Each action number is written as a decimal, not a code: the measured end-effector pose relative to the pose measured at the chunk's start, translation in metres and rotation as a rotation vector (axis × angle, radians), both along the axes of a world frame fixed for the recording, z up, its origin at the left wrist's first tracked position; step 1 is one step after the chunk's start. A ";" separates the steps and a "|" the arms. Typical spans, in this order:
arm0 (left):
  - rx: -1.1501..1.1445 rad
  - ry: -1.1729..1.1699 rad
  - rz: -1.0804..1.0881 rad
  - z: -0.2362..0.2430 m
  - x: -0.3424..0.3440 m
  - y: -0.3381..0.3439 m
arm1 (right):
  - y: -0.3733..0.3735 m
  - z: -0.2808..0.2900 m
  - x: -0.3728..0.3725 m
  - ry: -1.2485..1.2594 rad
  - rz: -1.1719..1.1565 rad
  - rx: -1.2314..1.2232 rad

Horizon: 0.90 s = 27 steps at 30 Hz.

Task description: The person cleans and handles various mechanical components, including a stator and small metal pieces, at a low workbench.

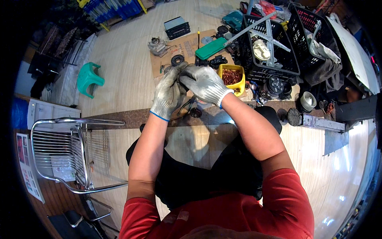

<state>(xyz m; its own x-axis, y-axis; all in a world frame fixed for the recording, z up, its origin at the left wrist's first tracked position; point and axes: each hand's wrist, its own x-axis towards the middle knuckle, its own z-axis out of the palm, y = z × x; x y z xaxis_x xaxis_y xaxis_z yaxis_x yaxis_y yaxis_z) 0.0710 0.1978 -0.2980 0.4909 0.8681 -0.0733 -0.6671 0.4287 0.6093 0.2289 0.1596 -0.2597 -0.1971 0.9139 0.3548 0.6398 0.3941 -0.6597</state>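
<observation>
My left hand [168, 92], in a grey-white knitted work glove, is raised in front of me with its fingers closed. My right hand [205, 84], gloved the same way, meets it from the right, fingers bent inward. A dark part seems pinched between the two, but the gloves cover most of it and its kind cannot be made out. Just beyond the fingertips lies a black ring-shaped part [177, 60] on a cardboard sheet [184, 47]. Close to my right hand stands a yellow container [240, 86] of copper-coloured pieces. Below the hands is a dark part with wires [195, 112].
A green-headed, long-handled tool [211, 48] lies across the cardboard near a metal housing [158, 46] and a black box-shaped unit [177, 28]. Black crates [274, 73] crowd the right. A green stool [90, 79] and metal chair [81, 155] stand left.
</observation>
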 end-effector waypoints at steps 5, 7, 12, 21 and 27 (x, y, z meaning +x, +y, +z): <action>0.014 -0.003 -0.040 0.004 0.000 0.000 | -0.005 0.013 0.006 0.108 0.056 -0.097; 0.052 0.029 0.000 0.004 0.002 -0.003 | -0.001 0.000 0.003 0.020 0.037 0.036; 0.128 0.094 -0.002 0.006 0.001 -0.006 | 0.000 -0.005 0.000 -0.035 0.042 0.057; 0.048 0.250 0.215 0.011 -0.006 0.004 | -0.004 -0.016 -0.011 -0.139 -0.079 0.112; 0.004 0.114 0.282 0.010 -0.010 0.011 | -0.009 -0.006 -0.017 -0.132 -0.123 0.067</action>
<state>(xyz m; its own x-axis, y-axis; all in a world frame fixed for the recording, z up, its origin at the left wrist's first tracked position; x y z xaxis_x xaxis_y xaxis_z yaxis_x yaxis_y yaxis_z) 0.0613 0.2090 -0.2884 0.2193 0.9694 -0.1102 -0.6866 0.2336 0.6885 0.2119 0.1504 -0.2656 -0.1339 0.9092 0.3942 0.7651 0.3477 -0.5420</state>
